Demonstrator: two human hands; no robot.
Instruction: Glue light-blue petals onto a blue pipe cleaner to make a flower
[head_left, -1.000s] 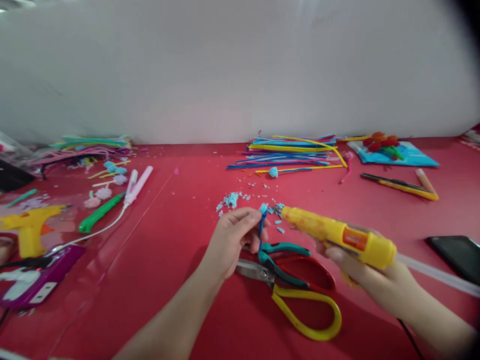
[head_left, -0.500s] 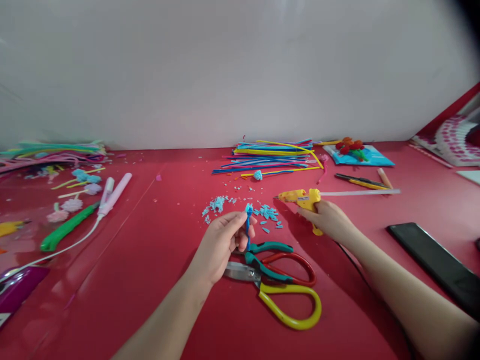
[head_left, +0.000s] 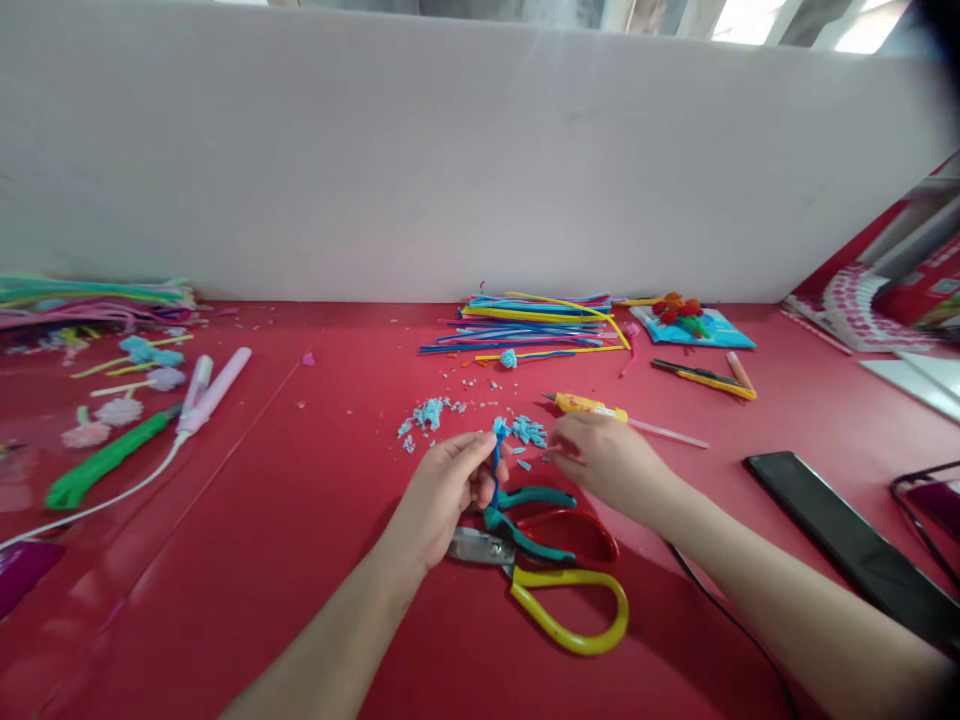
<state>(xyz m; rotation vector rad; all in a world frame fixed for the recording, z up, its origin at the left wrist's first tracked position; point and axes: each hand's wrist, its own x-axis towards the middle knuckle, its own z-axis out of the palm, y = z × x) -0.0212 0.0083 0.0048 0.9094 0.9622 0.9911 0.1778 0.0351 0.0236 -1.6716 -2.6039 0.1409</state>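
Observation:
My left hand [head_left: 454,485] pinches a blue pipe-cleaner flower stem [head_left: 496,470] upright, with light blue petal pieces at its top. My right hand [head_left: 604,460] is at the right edge of a small pile of cut light blue pieces [head_left: 529,431]. Its fingers are bent and drawn together, and whatever is between them is too small to make out. Just behind that hand a yellow glue gun [head_left: 592,406] lies on the table with a clear glue stick in it, its handle hidden. Below the left hand are yellow-and-red-handled scissors [head_left: 570,610] and teal-handled pliers [head_left: 536,495].
Light blue scraps [head_left: 429,413] lie left of the pile. Bundled pipe cleaners [head_left: 540,320] and a fluffy blue ball [head_left: 508,358] are behind. At right are a black phone [head_left: 847,540] and a cutter [head_left: 705,378]; at left, a pink curling iron [head_left: 217,390] and a green-handled tool [head_left: 112,460].
My right hand has let go of the glue gun, which now lies on the table, and moved left to the light blue pieces. My left hand still holds the stem. The view has tilted up.

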